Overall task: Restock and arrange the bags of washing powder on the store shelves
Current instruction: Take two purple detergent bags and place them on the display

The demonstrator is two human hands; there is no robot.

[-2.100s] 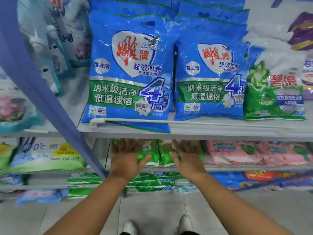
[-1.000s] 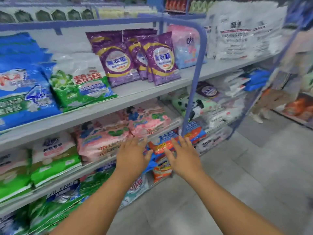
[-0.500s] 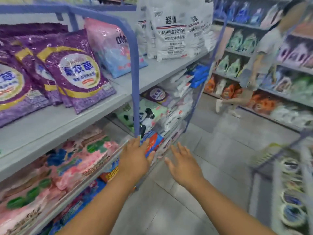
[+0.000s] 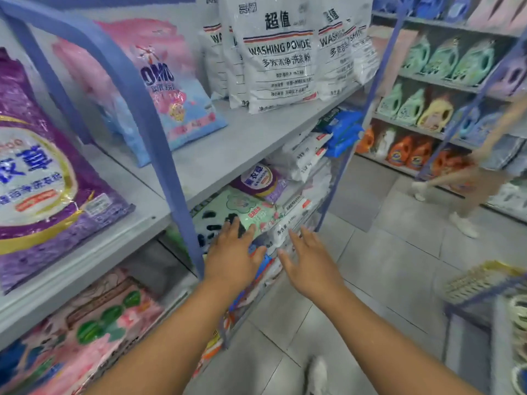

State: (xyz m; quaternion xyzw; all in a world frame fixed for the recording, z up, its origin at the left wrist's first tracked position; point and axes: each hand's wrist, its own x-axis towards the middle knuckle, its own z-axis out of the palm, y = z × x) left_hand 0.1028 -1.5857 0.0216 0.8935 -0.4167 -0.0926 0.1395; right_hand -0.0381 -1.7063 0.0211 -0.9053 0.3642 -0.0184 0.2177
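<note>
Head view: left hand (image 4: 232,259) (spread, empty) overlaps green bag (image 4: 253,213); right hand (image 4: 309,262) likewise.

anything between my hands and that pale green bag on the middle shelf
Nothing visible blocks it. The left hand already overlaps the pale green bag, the right hand hovers open beside it, and the blue upright post stands off left.

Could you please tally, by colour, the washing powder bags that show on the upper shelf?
purple bag: 1
pink and blue bag: 1
white bags: 5, counting those partly hidden behind the front one
Total: 7
</note>
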